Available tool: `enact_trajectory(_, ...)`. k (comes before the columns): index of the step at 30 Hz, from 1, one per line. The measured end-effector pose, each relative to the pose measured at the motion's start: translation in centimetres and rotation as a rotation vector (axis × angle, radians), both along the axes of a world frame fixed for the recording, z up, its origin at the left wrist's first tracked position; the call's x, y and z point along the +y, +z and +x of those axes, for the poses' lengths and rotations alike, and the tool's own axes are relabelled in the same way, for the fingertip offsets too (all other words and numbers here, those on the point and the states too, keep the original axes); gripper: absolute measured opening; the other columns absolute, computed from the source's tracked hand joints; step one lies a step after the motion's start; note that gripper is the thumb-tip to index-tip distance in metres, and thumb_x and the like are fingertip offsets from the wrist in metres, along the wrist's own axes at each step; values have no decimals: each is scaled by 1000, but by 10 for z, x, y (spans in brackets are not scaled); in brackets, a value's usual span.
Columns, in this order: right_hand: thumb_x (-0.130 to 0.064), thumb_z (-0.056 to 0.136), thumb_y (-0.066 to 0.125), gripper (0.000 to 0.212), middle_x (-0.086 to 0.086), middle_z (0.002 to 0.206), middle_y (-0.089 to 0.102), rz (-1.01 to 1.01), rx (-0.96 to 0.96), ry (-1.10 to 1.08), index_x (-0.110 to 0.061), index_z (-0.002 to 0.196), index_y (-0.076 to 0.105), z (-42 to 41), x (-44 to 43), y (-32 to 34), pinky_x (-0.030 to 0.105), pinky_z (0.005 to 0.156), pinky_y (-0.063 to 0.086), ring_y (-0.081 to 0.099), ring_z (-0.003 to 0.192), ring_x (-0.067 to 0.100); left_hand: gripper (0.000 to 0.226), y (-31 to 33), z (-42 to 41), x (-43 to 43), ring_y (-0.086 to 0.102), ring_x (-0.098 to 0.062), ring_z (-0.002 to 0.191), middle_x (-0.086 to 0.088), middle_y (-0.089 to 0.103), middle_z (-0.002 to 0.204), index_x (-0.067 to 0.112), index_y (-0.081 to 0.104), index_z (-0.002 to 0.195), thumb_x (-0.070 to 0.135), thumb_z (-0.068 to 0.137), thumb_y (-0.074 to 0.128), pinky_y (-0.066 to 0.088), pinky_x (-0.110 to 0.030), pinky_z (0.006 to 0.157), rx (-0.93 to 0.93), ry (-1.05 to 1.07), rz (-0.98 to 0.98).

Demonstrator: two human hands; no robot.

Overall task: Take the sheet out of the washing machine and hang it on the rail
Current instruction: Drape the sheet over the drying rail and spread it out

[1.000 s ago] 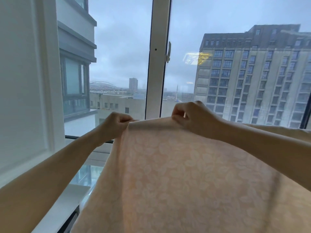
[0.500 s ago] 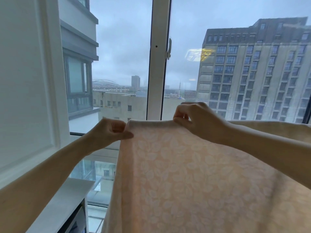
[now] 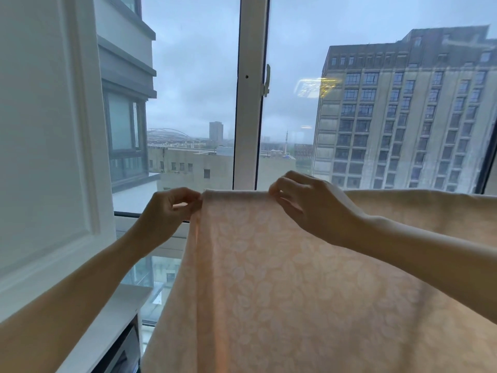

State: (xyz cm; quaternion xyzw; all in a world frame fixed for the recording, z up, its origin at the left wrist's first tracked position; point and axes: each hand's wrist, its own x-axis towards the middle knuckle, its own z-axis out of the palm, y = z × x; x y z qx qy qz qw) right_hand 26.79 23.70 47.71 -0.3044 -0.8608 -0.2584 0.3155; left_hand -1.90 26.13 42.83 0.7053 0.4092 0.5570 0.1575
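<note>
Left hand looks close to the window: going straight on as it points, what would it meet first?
The sheet, whose edge the left hand pinches; behind it probably the window frame, depth unclear.

Tall window (image 3: 376,103) (grey sky, tower blocks); white wall (image 3: 40,130) left.

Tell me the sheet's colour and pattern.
The sheet is pale peach with a white leaf print, per the head view.

My left hand (image 3: 172,211) and right hand (image 3: 309,203) are bare, with slender fingers. My left forearm (image 3: 94,278) and right forearm (image 3: 416,254) are uncovered along their whole visible length, from wrist to frame edge.
</note>
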Motion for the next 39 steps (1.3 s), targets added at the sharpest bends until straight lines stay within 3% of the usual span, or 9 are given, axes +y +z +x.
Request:
enact_trajectory(4,-23,93,55,16,-6,105,60,7,-22,-31,-21,109,57,2,-4,-4,32,64,54,60,89,13,8,-4,5,-5,67,-4,81,3,70,82,22,64,94,21,87,61,51,-8,67,105,8,20)
enact_trajectory(11,-29,92,57,22,-5,105,61,9,19,-131,-21,112,56,10,-9,-3,29,64,51,62,85,15,24,3,18,-9,56,-6,94,7,57,113,13,63,114,24,94,53,41,-2,69,245,270,251)
enact_trajectory(14,-29,92,55,20,-4,102,62,28,23,-172,-20,110,57,21,-9,-4,26,63,47,62,84,16,26,9,30,-13,54,-8,101,1,63,113,9,66,113,21,94,54,39,-11,86,440,299,385)
enact_trajectory(17,-32,94,51,19,-4,100,62,19,34,-193,-21,108,57,35,-11,-4,31,66,51,62,86,18,27,10,47,-19,59,-17,104,-5,68,113,8,66,116,19,93,56,45,-25,90,551,325,450)
enact_trajectory(24,-34,96,46,22,-4,98,64,43,63,-268,-21,105,60,94,-23,4,37,70,53,61,89,19,22,23,99,-29,63,-16,94,0,70,104,13,69,110,21,92,60,53,-36,86,506,322,408)
enact_trajectory(28,-33,96,46,22,-2,97,63,20,80,-293,-18,101,61,146,-33,10,37,72,53,60,91,20,13,33,133,-33,59,0,79,10,69,93,17,73,99,20,88,67,41,-1,69,343,362,275)
enact_trajectory(31,-26,95,52,20,1,101,62,19,96,-266,-13,104,64,182,-39,13,35,73,53,60,92,20,10,37,148,-38,62,-6,78,5,70,89,17,72,94,14,85,69,49,-12,76,324,382,235)
enact_trajectory(34,-21,93,57,16,4,98,62,-1,123,-241,-9,102,65,205,-41,15,33,71,55,62,83,19,8,39,162,-43,58,-10,81,1,68,91,12,69,96,12,89,65,37,-1,65,317,458,189)
enact_trajectory(39,-10,92,59,5,2,87,58,46,95,-217,-8,89,62,225,-40,14,26,69,51,57,77,16,11,40,180,-47,56,-11,87,0,65,94,10,65,100,15,94,57,31,-5,61,283,521,162)
